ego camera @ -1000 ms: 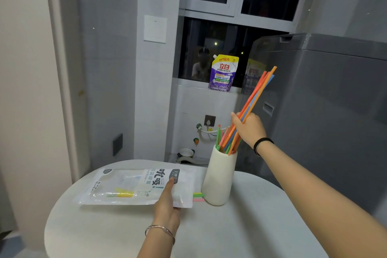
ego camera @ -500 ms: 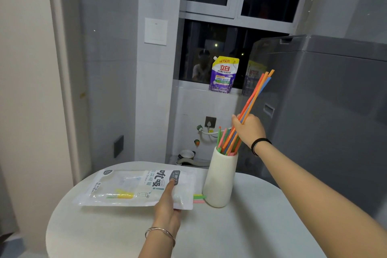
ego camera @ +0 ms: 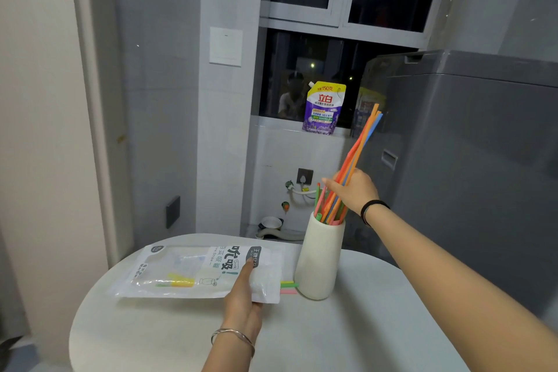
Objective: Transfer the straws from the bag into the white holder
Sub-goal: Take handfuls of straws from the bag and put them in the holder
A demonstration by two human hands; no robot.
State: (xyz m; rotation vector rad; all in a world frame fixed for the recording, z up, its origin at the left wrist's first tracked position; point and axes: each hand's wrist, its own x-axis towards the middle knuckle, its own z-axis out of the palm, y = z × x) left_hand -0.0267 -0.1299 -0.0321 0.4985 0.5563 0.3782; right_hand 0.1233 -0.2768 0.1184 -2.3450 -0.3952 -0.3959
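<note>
A white holder [ego camera: 318,263] stands upright on the round white table [ego camera: 347,335]. My right hand [ego camera: 354,190] is closed around a bundle of orange, red and blue straws [ego camera: 360,142] whose lower ends sit inside the holder's mouth; the bundle leans up to the right. Shorter green and pink straws [ego camera: 318,199] stand in the holder too. The straw bag [ego camera: 187,272] lies flat to the left, with my left hand [ego camera: 244,296] pressing on its right end. Green and pink straw tips [ego camera: 288,287] poke from the bag's opening, and a yellow straw shows through its window.
A grey washing machine [ego camera: 471,145] stands close behind the holder on the right. A purple detergent pouch [ego camera: 324,109] rests on the window sill. Wall and door frame lie to the left of the table.
My right hand has lowered the straw bundle further into the holder, so its top ends sit lower. My left hand stays on the bag.
</note>
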